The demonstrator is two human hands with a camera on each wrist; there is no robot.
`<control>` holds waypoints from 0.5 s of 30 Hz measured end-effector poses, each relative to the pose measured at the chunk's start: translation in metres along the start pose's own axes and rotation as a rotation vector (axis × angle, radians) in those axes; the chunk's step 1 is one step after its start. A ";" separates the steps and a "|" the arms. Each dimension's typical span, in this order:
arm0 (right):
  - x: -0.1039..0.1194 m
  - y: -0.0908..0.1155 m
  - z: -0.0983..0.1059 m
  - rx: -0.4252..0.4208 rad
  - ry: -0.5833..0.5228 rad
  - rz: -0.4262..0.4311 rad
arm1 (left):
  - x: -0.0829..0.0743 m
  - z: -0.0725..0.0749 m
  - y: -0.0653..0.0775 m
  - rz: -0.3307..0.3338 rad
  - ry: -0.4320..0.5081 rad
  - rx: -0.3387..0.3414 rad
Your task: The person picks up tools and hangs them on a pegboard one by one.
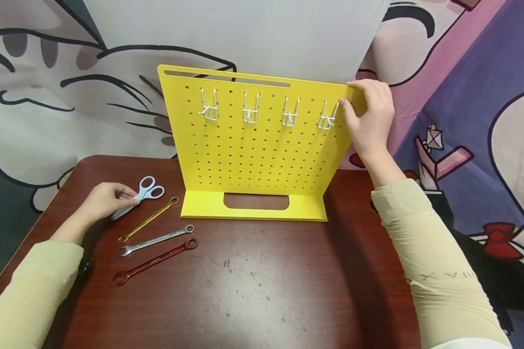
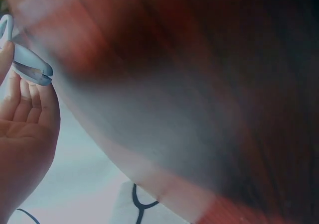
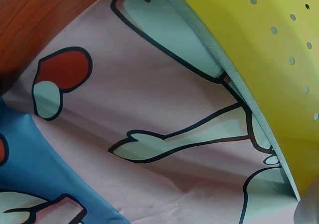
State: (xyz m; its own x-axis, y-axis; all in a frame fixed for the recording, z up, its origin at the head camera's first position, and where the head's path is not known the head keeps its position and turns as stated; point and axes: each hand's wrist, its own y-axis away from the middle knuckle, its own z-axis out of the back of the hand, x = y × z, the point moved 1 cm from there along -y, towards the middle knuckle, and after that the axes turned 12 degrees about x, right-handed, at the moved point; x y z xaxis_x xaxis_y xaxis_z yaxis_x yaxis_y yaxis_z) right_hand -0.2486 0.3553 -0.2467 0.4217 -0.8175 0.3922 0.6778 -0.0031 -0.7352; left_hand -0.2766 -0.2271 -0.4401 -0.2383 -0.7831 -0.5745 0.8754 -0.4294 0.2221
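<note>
My left hand [image 1: 106, 200] pinches a pair of light blue scissors [image 1: 145, 190] at the table's left, their handles pointing away from me. In the left wrist view, the scissors [image 2: 31, 67] sit between thumb and fingers. A yellow pegboard [image 1: 253, 145] stands upright on its base at the back of the table. My right hand [image 1: 372, 114] grips the board's upper right corner, thumb on the front. Across its top hang several white wire hooks [image 1: 250, 109]. In the right wrist view, the pegboard [image 3: 259, 79] fills the right side and the hand is nearly out of sight.
Beside the scissors lie a gold wrench [image 1: 148, 220], a silver wrench [image 1: 157, 240] and a red wrench [image 1: 156, 261], roughly parallel. The brown table [image 1: 262, 300] backs onto a cartoon-print cloth [image 1: 126, 106]. A white panel [image 1: 244, 34] rises behind the board.
</note>
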 end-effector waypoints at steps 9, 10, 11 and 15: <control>0.000 0.000 0.000 0.000 0.001 -0.010 | -0.026 -0.007 0.002 -0.005 0.097 -0.113; 0.000 0.000 0.000 0.001 0.002 -0.011 | -0.030 -0.009 0.003 -0.008 0.115 -0.130; 0.000 0.001 0.000 0.001 0.002 -0.011 | -0.034 -0.010 0.004 -0.012 0.133 -0.148; 0.000 0.001 0.000 0.004 0.003 -0.009 | -0.050 -0.011 0.006 -0.042 0.187 -0.214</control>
State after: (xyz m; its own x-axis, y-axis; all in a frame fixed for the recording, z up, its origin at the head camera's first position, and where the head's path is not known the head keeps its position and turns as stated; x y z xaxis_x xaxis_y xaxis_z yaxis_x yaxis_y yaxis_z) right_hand -0.2481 0.3557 -0.2475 0.4140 -0.8190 0.3974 0.6838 -0.0085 -0.7296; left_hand -0.2544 -0.1858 -0.4185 -0.2121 -0.6617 -0.7191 0.9400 -0.3394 0.0351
